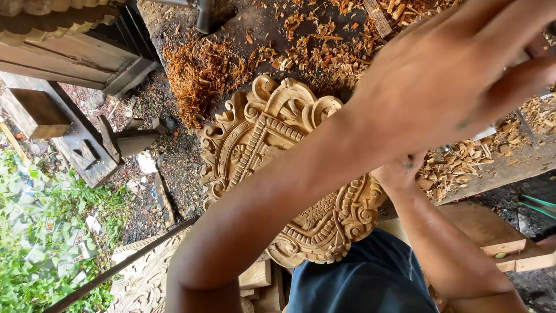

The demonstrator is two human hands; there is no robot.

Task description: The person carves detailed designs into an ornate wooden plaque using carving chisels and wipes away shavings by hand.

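Head view: the carved wooden panel (272,168) lies mid-frame on the table (509,165), beneath your crossing forearms. Your left hand (457,69) is raised at upper right, its grip unclear; your right hand (399,171) rests at the panel's right edge, grip hidden.

You stand outdoors in daylight. Around the dark workbench (260,29), orange wood shavings (200,72) lie heaped. Left of it, weathered timber blocks (52,116) rest on gravelly ground (174,156); farther left, green weeds (35,243) grow.
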